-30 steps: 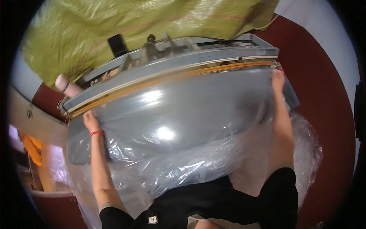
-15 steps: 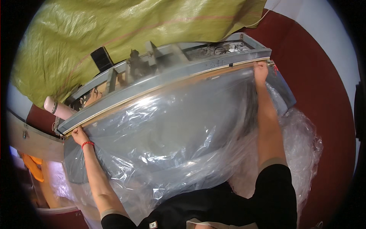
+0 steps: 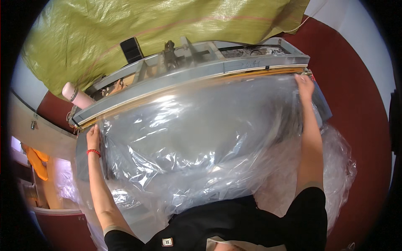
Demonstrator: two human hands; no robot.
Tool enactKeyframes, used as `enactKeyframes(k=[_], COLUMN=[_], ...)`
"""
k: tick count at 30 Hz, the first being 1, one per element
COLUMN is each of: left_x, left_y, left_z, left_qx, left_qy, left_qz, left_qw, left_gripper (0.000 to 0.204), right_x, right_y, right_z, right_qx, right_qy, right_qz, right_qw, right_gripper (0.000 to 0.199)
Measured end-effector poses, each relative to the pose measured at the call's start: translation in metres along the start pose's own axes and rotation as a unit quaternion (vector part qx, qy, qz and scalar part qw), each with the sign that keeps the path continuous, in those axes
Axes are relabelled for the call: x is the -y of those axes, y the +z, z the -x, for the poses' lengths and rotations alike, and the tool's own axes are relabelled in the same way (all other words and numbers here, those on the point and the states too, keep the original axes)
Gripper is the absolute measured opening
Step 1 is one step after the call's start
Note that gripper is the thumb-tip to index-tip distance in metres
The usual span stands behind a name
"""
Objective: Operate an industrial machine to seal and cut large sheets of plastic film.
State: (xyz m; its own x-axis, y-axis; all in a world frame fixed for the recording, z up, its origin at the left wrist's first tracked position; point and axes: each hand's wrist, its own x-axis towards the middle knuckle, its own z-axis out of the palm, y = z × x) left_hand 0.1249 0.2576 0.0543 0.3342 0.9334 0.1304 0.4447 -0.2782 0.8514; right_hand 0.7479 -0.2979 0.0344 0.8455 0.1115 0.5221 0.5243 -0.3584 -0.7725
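1. work in hand: a large clear plastic bag [image 3: 197, 142] is stretched across the front of a long grey sealing machine [image 3: 197, 71], its upper edge lying along the machine's orange-brown sealing strip [image 3: 234, 77]
2. left hand [image 3: 93, 138]: flat on the bag's left edge, fingers together, just below the left end of the strip; it presses the film rather than pinching it; a red band sits on the wrist
3. right hand [image 3: 305, 85]: at the bag's right edge near the right end of the strip, fingers extended along the film; whether it pinches the film or only presses it cannot be told
4. progress, as a judgement: the bag mouth appears spread to full width and brought up to the strip; the film is wrinkled in the middle, so the edge does not look fully flat; no finished seam can be made out
5. bag body: bulges toward the person, and loose film [image 3: 335, 167] spills out at the right
6. packages and labels: a yellow-green woven sack [image 3: 138, 29] covers the area behind the machine; a pale pink cylinder [image 3: 76, 95] lies at the machine's left end; a small black rectangular box [image 3: 131, 49] stands on the frame; a faint handwritten mark sits on the grey bar at upper right
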Motion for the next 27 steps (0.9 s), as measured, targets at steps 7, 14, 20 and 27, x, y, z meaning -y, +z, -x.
enactKeyframes(k=[7,14,20,27], left_x=[-0.133,-0.196,-0.208,-0.203], left_y=[0.070,0.099,0.089,0.088], left_z=[0.104,0.161,0.178,0.183], left_qx=[0.202,0.275,0.325,0.226], left_qy=[-0.001,-0.005,0.030,0.257], left_qz=[0.174,0.272,0.170,0.109], left_qw=[0.964,0.922,0.930,0.933], left_gripper=[0.015,0.013,0.011,0.012], right_x=[-0.022,0.188,0.325,0.325], right_y=[-0.149,-0.008,0.091,0.118], right_z=[0.023,0.080,0.196,0.242], right_qx=[-0.221,0.091,0.415,0.485], right_qy=[0.154,-0.118,-0.264,-0.097], right_qz=[0.352,0.000,-0.277,-0.399], right_qw=[0.896,0.989,0.826,0.772], right_gripper=[0.027,0.024,0.032,0.015])
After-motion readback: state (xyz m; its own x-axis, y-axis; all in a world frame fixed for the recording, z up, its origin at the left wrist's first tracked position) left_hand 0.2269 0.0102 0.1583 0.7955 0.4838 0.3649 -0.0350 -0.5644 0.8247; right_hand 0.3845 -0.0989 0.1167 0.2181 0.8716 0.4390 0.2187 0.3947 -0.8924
